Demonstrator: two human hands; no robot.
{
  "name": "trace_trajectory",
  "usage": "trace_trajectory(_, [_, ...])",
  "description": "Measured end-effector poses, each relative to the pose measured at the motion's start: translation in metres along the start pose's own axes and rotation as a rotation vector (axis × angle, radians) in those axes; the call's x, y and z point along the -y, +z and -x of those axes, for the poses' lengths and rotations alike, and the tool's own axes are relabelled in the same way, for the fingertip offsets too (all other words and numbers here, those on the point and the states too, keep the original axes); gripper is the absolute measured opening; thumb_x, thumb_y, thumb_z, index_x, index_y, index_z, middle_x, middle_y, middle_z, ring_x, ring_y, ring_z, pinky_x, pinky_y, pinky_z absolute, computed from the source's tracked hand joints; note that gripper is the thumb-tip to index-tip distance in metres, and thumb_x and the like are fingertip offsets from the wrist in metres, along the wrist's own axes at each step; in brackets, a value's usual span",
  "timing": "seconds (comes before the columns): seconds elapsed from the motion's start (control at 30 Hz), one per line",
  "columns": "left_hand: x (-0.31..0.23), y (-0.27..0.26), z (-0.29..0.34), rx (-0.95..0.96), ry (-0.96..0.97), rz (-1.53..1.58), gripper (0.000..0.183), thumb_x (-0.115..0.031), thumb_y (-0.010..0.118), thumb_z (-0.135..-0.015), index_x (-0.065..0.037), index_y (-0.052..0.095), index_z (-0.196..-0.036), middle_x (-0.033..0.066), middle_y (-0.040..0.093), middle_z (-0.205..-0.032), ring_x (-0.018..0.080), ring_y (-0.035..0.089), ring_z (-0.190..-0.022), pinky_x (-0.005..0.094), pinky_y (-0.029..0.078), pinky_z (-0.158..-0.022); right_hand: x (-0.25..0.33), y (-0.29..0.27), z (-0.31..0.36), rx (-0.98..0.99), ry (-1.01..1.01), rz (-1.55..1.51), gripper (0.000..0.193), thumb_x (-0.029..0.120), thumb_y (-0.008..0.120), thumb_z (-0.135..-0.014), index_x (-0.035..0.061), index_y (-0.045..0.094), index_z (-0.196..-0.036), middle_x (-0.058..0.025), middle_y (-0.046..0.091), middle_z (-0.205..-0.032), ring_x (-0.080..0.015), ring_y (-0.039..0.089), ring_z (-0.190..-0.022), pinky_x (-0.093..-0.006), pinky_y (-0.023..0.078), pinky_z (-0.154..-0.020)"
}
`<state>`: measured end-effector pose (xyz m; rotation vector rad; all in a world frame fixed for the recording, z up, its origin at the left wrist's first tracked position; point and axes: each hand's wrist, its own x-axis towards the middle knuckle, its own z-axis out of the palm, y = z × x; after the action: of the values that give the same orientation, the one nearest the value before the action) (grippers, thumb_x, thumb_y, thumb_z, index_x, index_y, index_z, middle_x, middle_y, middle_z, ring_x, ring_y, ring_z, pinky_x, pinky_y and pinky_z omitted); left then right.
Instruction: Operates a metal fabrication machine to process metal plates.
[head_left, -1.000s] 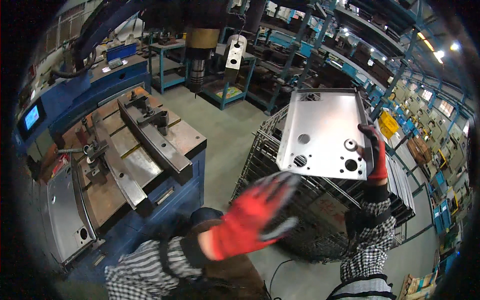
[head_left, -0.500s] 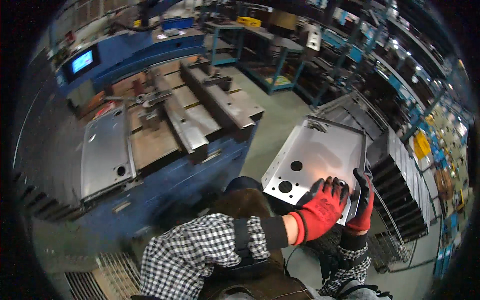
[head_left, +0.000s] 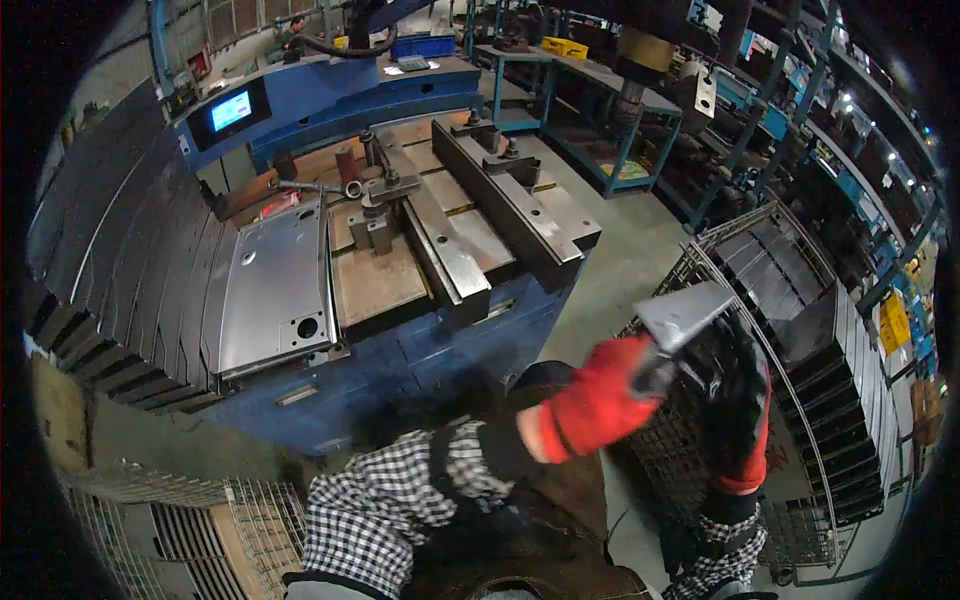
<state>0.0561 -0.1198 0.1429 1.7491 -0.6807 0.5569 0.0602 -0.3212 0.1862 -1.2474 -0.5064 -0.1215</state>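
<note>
Look to the right side for the grey metal plate (head_left: 688,315), up in the air, seemingly over the left side of the wire basket (head_left: 660,465). Find it just past both hands, on the far side of the fingers, tilted, with only a small shiny face showing. Cannot tell the long way of it from here. Find the left hand (head_left: 605,395) at its near left corner, blurry, fingers bent in, seeming to pinch the edge. Find the right hand (head_left: 730,400) at its near right, fingers pointing far, up against the right end. Cannot tell how spread or how tight there. Cannot call one hand nearer; see both right up close. Look well to the left for the blue counter (head_left: 375,278), on the left hand's side. See two long bars (head_left: 440,235) on top, set from far left to near right. See the other plate (head_left: 270,290) lying flat at the counter's left, long way near to far, well apart from the hands.
</note>
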Motion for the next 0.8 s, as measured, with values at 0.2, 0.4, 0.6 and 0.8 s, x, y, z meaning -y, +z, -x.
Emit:
trace_trajectory(0.2, [0.000, -0.090, 0.029, 0.049, -0.148, 0.164, 0.077, -0.004, 0.086, -0.076, -0.002, 0.045, -0.141, 0.0170, 0.058, -0.134, 0.0269, 0.060, -0.121, 0.0405, 0.049, -0.102, -0.075, -0.070, -0.023, -0.071, 0.177, 0.001, 0.069, 0.029, 0.054, -0.100, 0.0069, 0.024, -0.158, -0.0136, 0.037, -0.157, -0.0279, 0.042, -0.142, -0.0435, 0.039, -0.112])
trace_trajectory(0.4, [0.012, -0.119, 0.069, -0.142, -0.197, 0.011, 0.063, -0.006, 0.087, -0.073, 0.000, 0.057, -0.129, 0.0152, 0.067, -0.123, 0.0221, 0.065, -0.112, 0.0375, 0.051, -0.096, -0.255, -0.130, -0.052, 0.089, 0.393, -0.110, 0.076, 0.013, 0.059, -0.096, 0.0090, 0.020, -0.160, -0.0112, 0.043, -0.152, -0.0253, 0.047, -0.138, -0.0379, 0.043, -0.107])
trace_trajectory(0.6, [0.020, -0.130, 0.071, -0.420, -0.557, 0.039, 0.042, -0.002, 0.081, -0.080, 0.001, 0.068, -0.120, 0.0095, 0.073, -0.111, 0.0170, 0.067, -0.102, 0.0333, 0.053, -0.089, -0.281, -0.068, -0.097, 0.114, 0.289, 0.173, 0.068, 0.012, 0.062, -0.093, 0.0048, 0.034, -0.155, -0.0070, 0.055, -0.136, -0.0166, 0.056, -0.113, -0.0306, 0.047, -0.096])
trace_trajectory(0.8, [0.062, -0.165, 0.122, -0.657, -0.650, 0.109, 0.062, 0.002, 0.073, -0.080, -0.001, 0.047, -0.135, 0.0161, 0.060, -0.131, 0.0270, 0.063, -0.116, 0.0386, 0.051, -0.100, -0.294, -0.026, -0.112, 0.102, 0.243, 0.330, 0.068, 0.019, 0.065, -0.092, 0.0059, 0.036, -0.153, -0.0171, 0.056, -0.138, -0.0250, 0.057, -0.121, -0.0340, 0.046, -0.100])
